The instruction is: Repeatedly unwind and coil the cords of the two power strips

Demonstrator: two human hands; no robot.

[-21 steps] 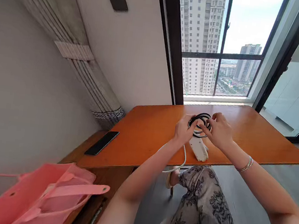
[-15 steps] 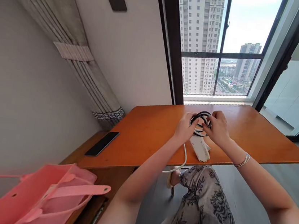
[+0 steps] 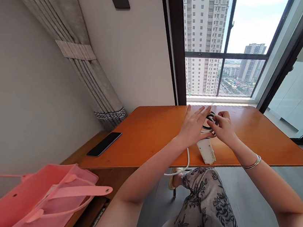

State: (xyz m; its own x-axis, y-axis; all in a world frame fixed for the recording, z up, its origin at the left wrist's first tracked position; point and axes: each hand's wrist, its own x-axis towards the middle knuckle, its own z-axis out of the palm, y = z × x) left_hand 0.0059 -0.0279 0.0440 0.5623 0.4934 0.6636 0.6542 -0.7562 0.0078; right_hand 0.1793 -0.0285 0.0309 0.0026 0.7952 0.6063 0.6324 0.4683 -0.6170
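From the head view, I see the coiled black cable over the orange-brown surface, between the hands; the right hand has its grip pinched on the loops; the left hand spreads its fingers, thumb beside the coil; a white plastic block is just below; the cable looks light, bendy, springy, best held where its loops bunch.

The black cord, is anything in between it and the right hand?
Nothing that I can see: the right hand has its fingers at the black cord. The left hand is spread open at the cord's other side, and hides part of it from view.
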